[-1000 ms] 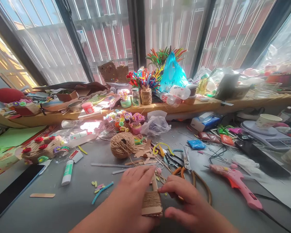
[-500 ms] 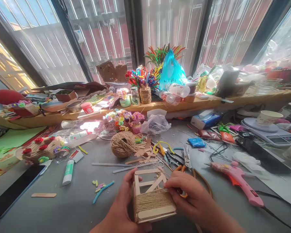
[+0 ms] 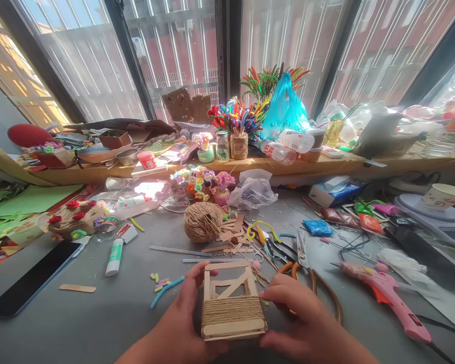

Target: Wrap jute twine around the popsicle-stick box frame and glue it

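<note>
A small box-like frame of wooden craft sticks is between my hands, its lower half wound with rows of jute twine. Slanting sticks show through the bare upper half. My left hand grips the frame's left side, fingers partly hidden behind it. On the right side, my right hand has its index fingertip by the top twine row and its thumb at the lower corner. Whether a loose twine end is in those fingers I cannot tell. Beyond the frame sits a ball of jute twine.
Scissors and pliers lie just past my right hand. A pink glue gun rests at the right, its cord trailing. To the left are a glue stick, a phone and a loose craft stick. A cluttered ledge runs behind.
The camera view has swung left, so the scene sits further right. The frame has turned to face me more squarely, and my right fingers have shifted from its upper part down along its right side.
</note>
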`<state>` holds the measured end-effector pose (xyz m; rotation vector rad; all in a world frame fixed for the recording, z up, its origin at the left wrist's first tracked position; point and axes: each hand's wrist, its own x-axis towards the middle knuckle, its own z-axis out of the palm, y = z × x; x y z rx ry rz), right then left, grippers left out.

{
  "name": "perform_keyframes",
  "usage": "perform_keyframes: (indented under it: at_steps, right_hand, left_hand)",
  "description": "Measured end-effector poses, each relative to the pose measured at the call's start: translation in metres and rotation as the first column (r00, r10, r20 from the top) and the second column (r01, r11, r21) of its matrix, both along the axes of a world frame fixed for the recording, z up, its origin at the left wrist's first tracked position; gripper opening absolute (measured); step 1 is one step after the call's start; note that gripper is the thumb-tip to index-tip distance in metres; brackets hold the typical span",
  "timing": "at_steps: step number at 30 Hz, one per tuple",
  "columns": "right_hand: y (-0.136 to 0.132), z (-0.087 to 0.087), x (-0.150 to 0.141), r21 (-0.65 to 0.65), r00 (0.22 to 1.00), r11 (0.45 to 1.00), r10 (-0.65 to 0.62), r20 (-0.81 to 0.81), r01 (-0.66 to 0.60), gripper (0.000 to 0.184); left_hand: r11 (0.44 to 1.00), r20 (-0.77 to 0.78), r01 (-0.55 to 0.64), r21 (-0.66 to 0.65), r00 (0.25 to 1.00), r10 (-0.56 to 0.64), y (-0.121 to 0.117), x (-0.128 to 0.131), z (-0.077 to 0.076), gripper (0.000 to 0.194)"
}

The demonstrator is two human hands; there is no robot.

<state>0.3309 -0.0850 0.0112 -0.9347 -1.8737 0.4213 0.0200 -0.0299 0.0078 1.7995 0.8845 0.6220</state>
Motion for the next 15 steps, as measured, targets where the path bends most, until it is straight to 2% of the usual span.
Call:
perform_keyframes:
  at_steps: [3,5,7,9,11,13,15]
  right_hand:
    - [0.002,-0.0025,-0.0013,0.029,1.0,0.999,0.013,-0.002,-0.013,0.047]
    - [0.002,-0.0012,-0.0026,0.033,1.0,0.999,0.013,-0.002,-0.013,0.046]
    - [0.0017,0.0018,-0.0044,0.026,1.0,1.0,0.006,-0.007,-0.006,0.047]
    - [0.0015,0.0048,-0.0062,0.01,1.0,1.0,0.002,-0.013,-0.002,0.048]
    - [0.0017,0.0061,-0.007,-0.005,1.0,1.0,0.013,-0.005,-0.013,0.05]
    - [0.0018,0.0045,-0.0062,-0.026,1.0,0.999,0.03,0.01,-0.029,0.051]
    - [0.0012,0.0002,-0.0037,-0.057,0.999,0.998,0.041,0.013,-0.04,0.053]
  left_hand:
    - [0.969,-0.036,0.004,0.249,0.999,0.005,0.0008,-0.0062,0.0019,0.128]
    - [0.895,-0.089,0.047,0.444,0.996,-0.008,0.0006,-0.0095,0.003,0.117]
    - [0.803,-0.15,0.116,0.585,0.988,-0.034,0.0004,-0.0099,0.0044,0.093]
    - [0.711,-0.173,0.139,0.69,0.985,-0.024,0.0007,-0.0076,0.0058,0.07]
    - [0.633,-0.161,0.122,0.764,0.987,0.003,0.0014,-0.0042,0.0064,0.06]
    - [0.59,-0.146,0.106,0.8,0.989,0.02,0.0024,-0.0021,0.0063,0.056]
    - [0.577,-0.144,0.106,0.81,0.989,0.02,0.0032,-0.0023,0.0064,0.055]
